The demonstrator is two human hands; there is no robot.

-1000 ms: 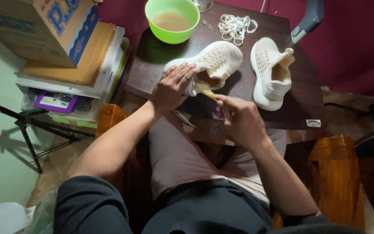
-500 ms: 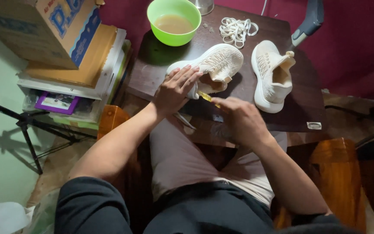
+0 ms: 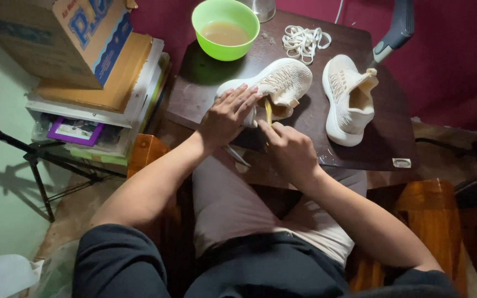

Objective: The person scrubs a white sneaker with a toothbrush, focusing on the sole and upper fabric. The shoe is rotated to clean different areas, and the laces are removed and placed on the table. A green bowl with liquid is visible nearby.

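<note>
A cream knit sneaker (image 3: 282, 81) lies on its side on the dark wooden table (image 3: 205, 94). My left hand (image 3: 228, 113) presses flat on its heel end and holds it down. My right hand (image 3: 289, 150) grips a thin yellow-handled brush (image 3: 268, 110), whose tip touches the sneaker's side near the opening. A second cream sneaker (image 3: 349, 99) stands upright to the right, untouched.
A green bowl (image 3: 226, 27) of cloudy liquid sits at the table's back, with a heap of white laces (image 3: 303, 41) beside it. A cardboard box (image 3: 56, 38) tops a stack of trays at left. A tripod (image 3: 34, 160) stands lower left.
My right hand has shifted slightly up toward the sneaker with the brush. My left hand stays pressed on the shoe.
</note>
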